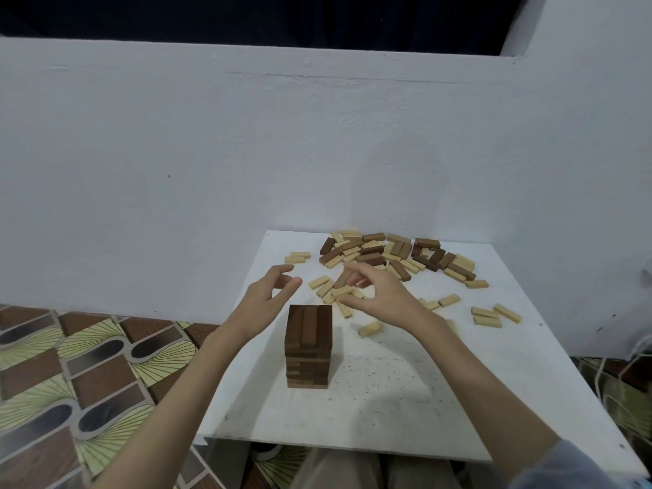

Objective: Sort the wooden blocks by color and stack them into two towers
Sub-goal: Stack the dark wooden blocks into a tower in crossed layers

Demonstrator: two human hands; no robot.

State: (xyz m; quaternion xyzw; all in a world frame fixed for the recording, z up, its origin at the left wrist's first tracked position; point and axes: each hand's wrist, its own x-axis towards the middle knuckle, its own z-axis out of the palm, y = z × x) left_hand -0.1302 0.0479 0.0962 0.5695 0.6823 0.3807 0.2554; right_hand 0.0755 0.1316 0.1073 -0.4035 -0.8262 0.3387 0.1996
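Observation:
A tower of dark brown blocks stands on the white table, several layers high, its top layer three blocks side by side. My left hand hovers just behind and left of the tower top, fingers loosely curved, holding nothing. My right hand hovers behind and right of the tower, fingers spread and relaxed, also empty. A mixed heap of dark and light blocks lies at the table's far side. Loose light blocks lie scattered between the heap and the tower.
A white wall rises directly behind the table. Patterned floor tiles lie to the left. More light blocks sit at the right of the table. My knees show below the table's near edge.

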